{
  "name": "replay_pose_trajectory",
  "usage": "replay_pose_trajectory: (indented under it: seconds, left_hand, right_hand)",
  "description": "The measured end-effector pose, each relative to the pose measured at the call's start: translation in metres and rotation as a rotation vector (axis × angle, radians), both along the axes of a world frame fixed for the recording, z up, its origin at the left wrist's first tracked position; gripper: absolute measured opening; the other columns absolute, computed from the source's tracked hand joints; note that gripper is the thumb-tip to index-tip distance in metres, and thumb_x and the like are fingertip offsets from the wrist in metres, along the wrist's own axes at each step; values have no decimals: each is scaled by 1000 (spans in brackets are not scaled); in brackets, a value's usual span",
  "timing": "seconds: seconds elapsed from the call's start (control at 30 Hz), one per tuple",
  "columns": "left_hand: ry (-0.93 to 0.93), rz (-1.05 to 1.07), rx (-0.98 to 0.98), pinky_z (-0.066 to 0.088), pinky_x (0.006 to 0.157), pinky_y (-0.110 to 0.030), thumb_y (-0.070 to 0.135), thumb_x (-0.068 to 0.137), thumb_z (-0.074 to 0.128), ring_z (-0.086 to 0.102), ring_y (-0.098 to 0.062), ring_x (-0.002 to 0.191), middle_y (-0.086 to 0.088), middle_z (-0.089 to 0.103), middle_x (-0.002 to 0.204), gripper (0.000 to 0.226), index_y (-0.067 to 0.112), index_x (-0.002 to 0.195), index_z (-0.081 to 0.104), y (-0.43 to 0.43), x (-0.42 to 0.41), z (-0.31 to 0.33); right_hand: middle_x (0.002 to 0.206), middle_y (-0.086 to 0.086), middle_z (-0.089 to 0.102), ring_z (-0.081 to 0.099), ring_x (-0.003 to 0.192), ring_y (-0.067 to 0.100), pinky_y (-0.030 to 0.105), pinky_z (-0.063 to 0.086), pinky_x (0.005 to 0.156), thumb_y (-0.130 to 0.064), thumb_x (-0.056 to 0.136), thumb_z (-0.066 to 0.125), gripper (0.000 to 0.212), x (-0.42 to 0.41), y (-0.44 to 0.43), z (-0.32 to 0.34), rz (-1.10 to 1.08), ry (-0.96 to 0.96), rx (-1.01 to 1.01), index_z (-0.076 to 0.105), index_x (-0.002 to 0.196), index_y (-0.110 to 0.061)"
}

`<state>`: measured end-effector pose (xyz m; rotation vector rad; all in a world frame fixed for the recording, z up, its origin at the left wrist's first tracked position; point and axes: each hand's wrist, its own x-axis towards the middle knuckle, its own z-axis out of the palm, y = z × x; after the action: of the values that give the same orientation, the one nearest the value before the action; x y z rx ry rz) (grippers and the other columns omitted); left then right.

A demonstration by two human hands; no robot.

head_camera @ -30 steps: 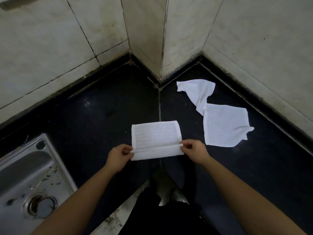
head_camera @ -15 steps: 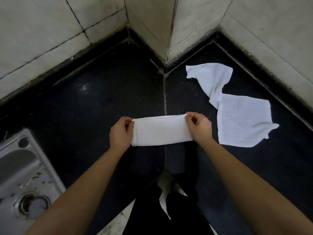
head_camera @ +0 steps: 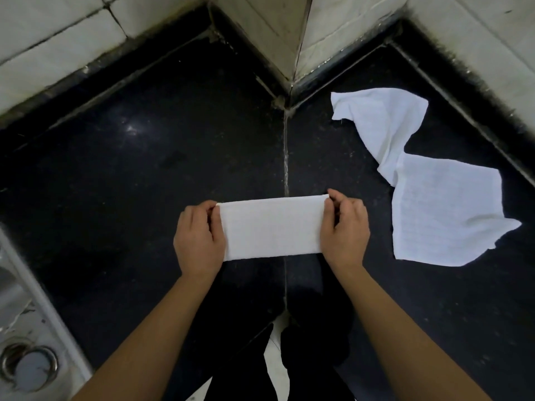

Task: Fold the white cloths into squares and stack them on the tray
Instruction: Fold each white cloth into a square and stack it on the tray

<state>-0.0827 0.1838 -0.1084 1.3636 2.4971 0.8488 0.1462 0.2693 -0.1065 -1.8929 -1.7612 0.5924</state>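
A white cloth (head_camera: 272, 227) folded into a long rectangle lies on the black counter in front of me. My left hand (head_camera: 198, 240) pinches its left end and my right hand (head_camera: 346, 230) pinches its right end at the far corner. To the right lie two more white cloths: a flat one (head_camera: 445, 218) with a crumpled corner, and a rumpled one (head_camera: 382, 125) behind it, overlapping. No tray is in view.
The black counter (head_camera: 144, 183) runs into a tiled wall corner (head_camera: 292, 47) straight ahead. A steel sink (head_camera: 26, 342) with a drain sits at the lower left. The counter's front edge meets at a notch by my legs.
The near edge of the cloth was folded up over the far half, turning the wider rectangle into a narrow strip. My hands now hold the strip's ends; the view tilted down.
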Motion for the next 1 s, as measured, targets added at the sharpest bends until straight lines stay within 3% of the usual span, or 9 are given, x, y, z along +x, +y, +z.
replay_pose_trajectory:
  seconds: [0.13,0.27,0.37,0.5,0.67,0.87,1.0]
  left_hand:
    - [70,-25,18,42,62,-30,14,98,59,56,-20,81,-7,60,93,14,8,110,66,-1,2,-5]
    - [76,-8,-1,43,61,-32,14,98,59,57,-22,80,-7,58,94,15,9,110,66,0,3,-4]
    - [92,-5,-14,44,62,-32,15,99,58,58,-23,81,-8,59,95,15,9,110,66,1,3,-3]
    - [70,11,-48,41,64,-31,18,99,57,58,-22,83,-8,60,96,16,9,110,65,2,5,-2]
    - [86,3,-35,40,63,-30,16,99,58,58,-21,82,-8,61,95,15,7,107,66,3,5,-1]
    - [97,2,-30,39,63,-31,15,99,57,58,-24,83,-9,60,94,14,6,106,66,3,4,-4]
    - [70,7,-54,40,66,-30,18,100,56,56,-21,84,-8,60,96,15,7,106,65,2,4,-4]
  right_hand:
    - [103,-12,47,54,91,9,27,47,85,-26,103,50,29,2,-1,0,17,31,1,62,129,-22]
    - [117,-6,51,53,102,-6,10,43,89,-16,103,49,31,1,-5,20,-116,275,40,59,132,-16]
    - [121,2,62,60,113,7,22,48,97,-13,104,46,31,-30,-13,40,-131,541,145,59,131,-19]
    - [122,4,65,62,117,14,33,51,101,-15,106,42,34,-93,-19,47,33,785,24,53,132,-32]
    - [136,-7,58,53,130,4,36,45,111,-21,108,39,40,-116,-23,21,88,772,-168,48,146,-14]
    - [129,5,66,63,119,9,44,52,103,-18,105,42,40,-47,5,14,-196,771,-12,52,142,-4]
    - [133,8,63,62,120,5,40,54,101,-13,107,41,37,-34,7,17,-122,686,-10,52,141,-2]
